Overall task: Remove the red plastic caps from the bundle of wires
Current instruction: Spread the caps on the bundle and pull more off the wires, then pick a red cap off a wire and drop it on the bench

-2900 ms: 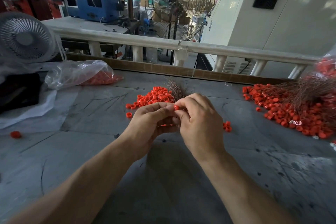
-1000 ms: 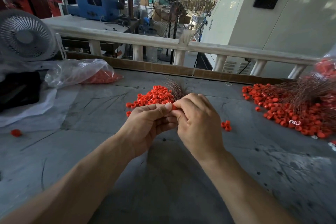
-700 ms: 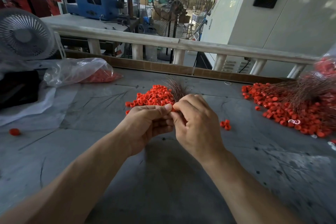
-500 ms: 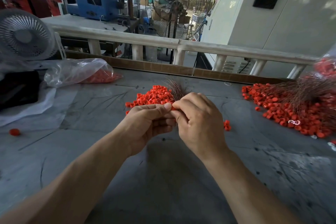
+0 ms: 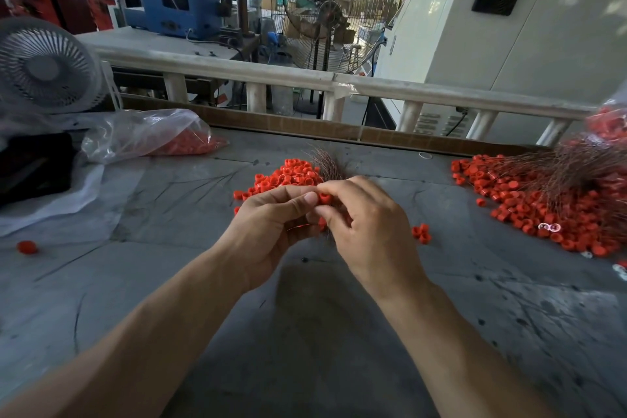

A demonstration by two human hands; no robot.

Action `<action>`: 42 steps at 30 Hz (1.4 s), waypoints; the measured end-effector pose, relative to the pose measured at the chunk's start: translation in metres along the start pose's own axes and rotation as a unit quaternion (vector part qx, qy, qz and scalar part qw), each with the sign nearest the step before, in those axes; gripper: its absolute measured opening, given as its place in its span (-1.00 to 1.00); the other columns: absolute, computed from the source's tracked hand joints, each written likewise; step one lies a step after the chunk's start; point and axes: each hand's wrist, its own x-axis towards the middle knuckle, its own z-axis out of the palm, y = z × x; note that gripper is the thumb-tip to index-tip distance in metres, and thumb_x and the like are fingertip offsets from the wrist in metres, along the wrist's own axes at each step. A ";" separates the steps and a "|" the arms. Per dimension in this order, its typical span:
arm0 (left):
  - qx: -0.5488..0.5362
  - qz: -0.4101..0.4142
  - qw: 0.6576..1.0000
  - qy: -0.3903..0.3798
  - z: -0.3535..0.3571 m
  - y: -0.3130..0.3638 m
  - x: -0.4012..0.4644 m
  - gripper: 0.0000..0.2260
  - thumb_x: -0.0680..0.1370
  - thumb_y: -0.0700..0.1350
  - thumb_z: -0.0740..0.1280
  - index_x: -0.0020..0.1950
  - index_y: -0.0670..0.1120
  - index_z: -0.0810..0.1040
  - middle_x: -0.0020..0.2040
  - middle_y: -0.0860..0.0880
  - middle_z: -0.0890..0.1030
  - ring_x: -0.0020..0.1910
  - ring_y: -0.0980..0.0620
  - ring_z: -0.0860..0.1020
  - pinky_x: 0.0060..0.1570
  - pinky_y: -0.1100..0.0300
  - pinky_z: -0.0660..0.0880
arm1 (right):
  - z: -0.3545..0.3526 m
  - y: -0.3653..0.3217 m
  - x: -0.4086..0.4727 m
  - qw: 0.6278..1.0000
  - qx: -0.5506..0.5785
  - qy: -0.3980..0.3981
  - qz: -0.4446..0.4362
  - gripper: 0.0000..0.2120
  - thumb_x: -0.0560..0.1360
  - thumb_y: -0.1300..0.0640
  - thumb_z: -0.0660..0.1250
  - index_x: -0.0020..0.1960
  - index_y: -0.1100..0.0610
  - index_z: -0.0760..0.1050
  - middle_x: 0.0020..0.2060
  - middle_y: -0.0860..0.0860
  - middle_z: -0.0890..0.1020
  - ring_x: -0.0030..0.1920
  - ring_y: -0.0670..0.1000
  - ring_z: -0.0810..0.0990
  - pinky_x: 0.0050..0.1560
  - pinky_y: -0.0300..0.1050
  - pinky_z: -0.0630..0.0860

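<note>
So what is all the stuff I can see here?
red cap: one, red, pinched between both hands
wire bundle: one, brownish, held in the hands
cap pile: many, red, behind the hands
big cap and wire heap: many, red and brown, right side
plastic bag: one, clear, red caps inside, left back
small fan: one, white, far left
table: one, grey
left hand: one, grips the wire bundle
right hand: one, pinches the red cap

Matt red plastic caps (image 5: pixel 288 176), thin coppery wires (image 5: pixel 325 163), scuffed grey table (image 5: pixel 169 214), glossy clear plastic bag (image 5: pixel 135 136).
</note>
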 end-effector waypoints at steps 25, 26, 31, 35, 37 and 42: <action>0.554 0.198 0.795 0.144 -0.028 -0.009 0.014 -0.93 0.50 -0.03 0.44 -0.18 0.11 0.65 -0.26 0.24 0.65 -0.20 0.29 0.58 -0.31 0.46 0.38 | -0.025 0.070 -0.003 0.921 -0.232 -0.079 0.303 -0.94 0.47 0.14 0.48 -0.06 0.02 0.66 -0.09 0.05 0.74 0.04 0.19 0.64 0.03 0.00 0.52; 0.554 0.198 0.796 0.142 -0.028 -0.009 0.014 -0.93 0.50 -0.04 0.44 -0.18 0.11 0.64 -0.26 0.24 0.65 -0.20 0.29 0.58 -0.32 0.48 0.37 | -0.025 0.069 -0.002 0.932 -0.211 -0.060 0.289 -0.94 0.47 0.14 0.50 -0.09 0.03 0.65 -0.11 0.05 0.74 0.03 0.19 0.64 0.00 -0.01 0.51; 0.553 0.203 0.796 0.138 -0.028 -0.009 0.014 -0.91 0.50 -0.05 0.45 -0.20 0.10 0.65 -0.28 0.24 0.64 -0.20 0.31 0.57 -0.33 0.50 0.36 | -0.023 0.063 0.000 0.961 -0.139 0.028 0.238 -0.84 0.40 0.21 0.56 -0.20 0.04 0.60 -0.18 0.00 0.67 -0.07 0.14 0.59 -0.17 -0.11 0.35; 0.561 0.202 0.791 0.138 -0.028 -0.010 0.014 -0.93 0.49 -0.05 0.45 -0.19 0.10 0.65 -0.29 0.28 0.62 -0.19 0.34 0.56 -0.34 0.51 0.35 | -0.024 0.067 -0.001 0.958 -0.155 0.023 0.241 -0.86 0.41 0.23 0.55 -0.18 0.07 0.60 -0.16 0.02 0.68 -0.02 0.15 0.58 -0.14 -0.11 0.36; 0.568 0.199 0.787 0.134 -0.027 -0.011 0.013 -0.92 0.49 -0.05 0.44 -0.20 0.11 0.64 -0.29 0.29 0.61 -0.18 0.36 0.55 -0.35 0.49 0.35 | -0.024 0.069 -0.002 0.947 -0.187 -0.020 0.262 -0.91 0.44 0.20 0.53 -0.14 0.07 0.63 -0.13 0.04 0.71 0.01 0.18 0.61 -0.08 -0.06 0.45; 0.592 0.181 0.776 0.122 -0.027 -0.012 0.013 -0.95 0.49 -0.03 0.45 -0.17 0.11 0.64 -0.24 0.25 0.62 -0.22 0.30 0.55 -0.25 0.31 0.46 | -0.027 0.072 -0.004 0.901 -0.274 -0.120 0.312 -0.95 0.49 0.10 0.46 -0.05 0.02 0.68 -0.04 0.03 0.73 0.13 0.17 0.59 0.09 -0.01 0.49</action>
